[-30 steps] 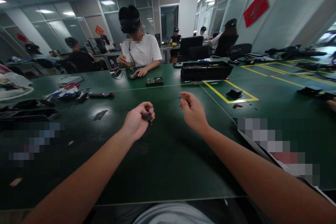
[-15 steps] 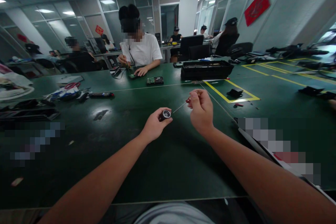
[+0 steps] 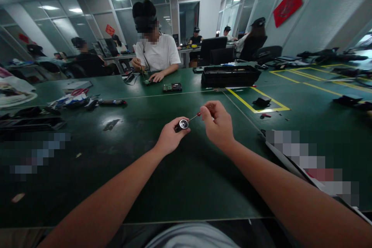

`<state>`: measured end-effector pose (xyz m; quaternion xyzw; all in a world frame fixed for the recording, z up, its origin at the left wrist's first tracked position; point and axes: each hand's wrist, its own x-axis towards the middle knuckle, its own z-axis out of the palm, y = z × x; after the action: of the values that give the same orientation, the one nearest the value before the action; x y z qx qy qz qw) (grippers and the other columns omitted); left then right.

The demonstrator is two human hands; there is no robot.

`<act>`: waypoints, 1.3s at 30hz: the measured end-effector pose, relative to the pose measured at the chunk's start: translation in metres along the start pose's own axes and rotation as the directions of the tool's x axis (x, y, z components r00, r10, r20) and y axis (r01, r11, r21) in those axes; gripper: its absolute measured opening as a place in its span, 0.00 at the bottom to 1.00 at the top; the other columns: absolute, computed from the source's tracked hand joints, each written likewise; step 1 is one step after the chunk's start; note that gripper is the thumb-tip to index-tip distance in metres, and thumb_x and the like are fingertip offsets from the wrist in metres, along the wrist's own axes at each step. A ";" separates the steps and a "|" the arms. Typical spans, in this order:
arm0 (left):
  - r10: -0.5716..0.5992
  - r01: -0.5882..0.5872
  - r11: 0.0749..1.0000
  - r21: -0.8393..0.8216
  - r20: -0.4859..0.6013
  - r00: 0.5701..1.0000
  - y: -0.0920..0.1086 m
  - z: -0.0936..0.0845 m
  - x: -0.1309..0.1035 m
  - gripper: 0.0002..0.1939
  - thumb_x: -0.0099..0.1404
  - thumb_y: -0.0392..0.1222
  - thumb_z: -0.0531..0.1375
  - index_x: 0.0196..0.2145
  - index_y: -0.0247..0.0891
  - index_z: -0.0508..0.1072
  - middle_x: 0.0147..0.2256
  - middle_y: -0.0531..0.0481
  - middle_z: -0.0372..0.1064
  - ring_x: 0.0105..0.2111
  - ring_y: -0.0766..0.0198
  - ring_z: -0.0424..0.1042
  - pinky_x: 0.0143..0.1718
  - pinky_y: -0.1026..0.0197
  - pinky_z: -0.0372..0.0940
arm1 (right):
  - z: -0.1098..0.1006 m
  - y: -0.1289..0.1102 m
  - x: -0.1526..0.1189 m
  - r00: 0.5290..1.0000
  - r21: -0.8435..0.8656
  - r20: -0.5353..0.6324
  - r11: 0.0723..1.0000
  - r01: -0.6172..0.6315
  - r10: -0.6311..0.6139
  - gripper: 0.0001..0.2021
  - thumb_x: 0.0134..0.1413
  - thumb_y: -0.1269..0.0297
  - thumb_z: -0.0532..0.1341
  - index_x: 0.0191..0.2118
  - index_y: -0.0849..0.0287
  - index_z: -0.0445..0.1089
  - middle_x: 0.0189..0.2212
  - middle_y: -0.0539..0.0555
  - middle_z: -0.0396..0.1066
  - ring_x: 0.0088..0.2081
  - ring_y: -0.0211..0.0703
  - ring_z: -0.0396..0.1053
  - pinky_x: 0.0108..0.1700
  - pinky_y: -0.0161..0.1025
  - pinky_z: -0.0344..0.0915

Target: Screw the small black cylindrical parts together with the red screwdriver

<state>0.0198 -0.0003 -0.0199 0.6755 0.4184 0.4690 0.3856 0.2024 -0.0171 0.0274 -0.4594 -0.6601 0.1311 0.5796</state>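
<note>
Black cylinder (image 3: 183, 124), inside left fingers (image 3: 183, 118); red tool (image 3: 198, 114), in right fingers (image 3: 205, 114)

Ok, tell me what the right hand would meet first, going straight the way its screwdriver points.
Probably the black cylinder in the left hand; the screwdriver seems to end beside its rim, though depth is unclear.

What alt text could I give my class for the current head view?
The wearer's left hand holds a small dark cylinder above a green table while the right hand points a thin tool at it. A person in a white shirt works opposite.
</note>
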 end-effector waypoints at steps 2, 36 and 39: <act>0.023 -0.021 0.998 0.052 -0.034 0.999 0.000 -0.003 0.000 0.17 0.61 0.35 0.67 0.48 0.40 0.76 0.49 0.46 0.74 0.51 0.53 0.72 0.58 0.50 0.64 | -0.002 -0.002 0.001 1.000 -0.066 0.013 0.998 0.002 -0.001 0.12 0.63 0.52 0.60 0.33 0.54 0.68 0.25 0.49 0.72 0.26 0.40 0.67 0.31 0.40 0.61; 0.045 -0.020 0.963 0.268 -0.088 0.995 -0.005 -0.013 0.002 0.17 0.62 0.35 0.67 0.49 0.42 0.77 0.50 0.48 0.75 0.52 0.52 0.72 0.58 0.49 0.63 | 0.003 -0.002 0.000 0.958 -0.142 0.286 0.990 0.012 0.030 0.10 0.67 0.56 0.52 0.41 0.54 0.65 0.26 0.50 0.69 0.27 0.44 0.66 0.31 0.41 0.57; 0.053 -0.027 0.956 0.292 -0.081 0.995 -0.006 -0.012 0.002 0.18 0.61 0.34 0.67 0.49 0.42 0.77 0.50 0.48 0.75 0.52 0.53 0.72 0.59 0.50 0.63 | 0.003 -0.001 0.002 0.959 -0.162 0.280 0.987 0.012 0.034 0.12 0.69 0.56 0.49 0.40 0.54 0.66 0.26 0.50 0.70 0.27 0.43 0.66 0.31 0.40 0.56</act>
<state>0.0074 0.0054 -0.0218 0.7121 0.4855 0.4392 0.2537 0.1996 -0.0152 0.0281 -0.4853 -0.7418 0.1441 0.4398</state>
